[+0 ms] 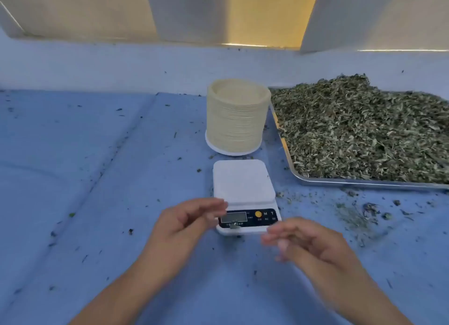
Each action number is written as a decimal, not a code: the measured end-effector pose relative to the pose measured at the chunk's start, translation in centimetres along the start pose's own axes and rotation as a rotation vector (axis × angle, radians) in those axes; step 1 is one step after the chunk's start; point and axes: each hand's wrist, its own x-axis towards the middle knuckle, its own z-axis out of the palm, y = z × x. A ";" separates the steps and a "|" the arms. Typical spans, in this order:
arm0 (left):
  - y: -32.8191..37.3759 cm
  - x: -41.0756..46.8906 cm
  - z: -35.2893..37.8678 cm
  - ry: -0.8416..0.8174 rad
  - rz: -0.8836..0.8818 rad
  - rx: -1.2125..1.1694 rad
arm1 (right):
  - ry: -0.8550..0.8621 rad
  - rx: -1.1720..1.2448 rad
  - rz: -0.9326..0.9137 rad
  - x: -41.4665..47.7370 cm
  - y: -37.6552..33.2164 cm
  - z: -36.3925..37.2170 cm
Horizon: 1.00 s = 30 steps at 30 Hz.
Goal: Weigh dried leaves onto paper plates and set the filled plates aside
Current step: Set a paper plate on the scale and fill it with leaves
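Observation:
A small white digital scale [243,181] stands on the blue cloth with nothing on its platform. Behind it rises a tall stack of cream paper plates [237,116]. To the right, a metal tray [340,182] holds a big heap of dried green leaves [364,128]. My left hand [187,221] hovers at the scale's front left corner, fingers loosely extended and holding nothing. My right hand [308,239] hangs just in front of the scale's right corner, blurred, its fingers relaxed and holding nothing.
Leaf crumbs are scattered over the blue cloth [97,179], thickest in a patch [359,215] in front of the tray. A pale blue wall ledge [121,65] runs along the back, with white panels above it.

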 end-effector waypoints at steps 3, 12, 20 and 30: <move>-1.0 4.0 1.1 0.087 0.057 0.167 | 0.177 -0.263 -0.165 4.5 1.2 -0.3; -5.2 10.6 3.1 0.233 -0.009 0.336 | 0.092 -0.934 -0.466 8.6 5.1 -1.4; -5.7 10.7 3.0 0.237 0.007 0.328 | 0.045 -1.131 -0.483 7.6 4.6 -0.4; -5.8 11.0 3.0 0.221 -0.004 0.292 | 0.262 -0.929 -0.391 6.5 5.2 -0.9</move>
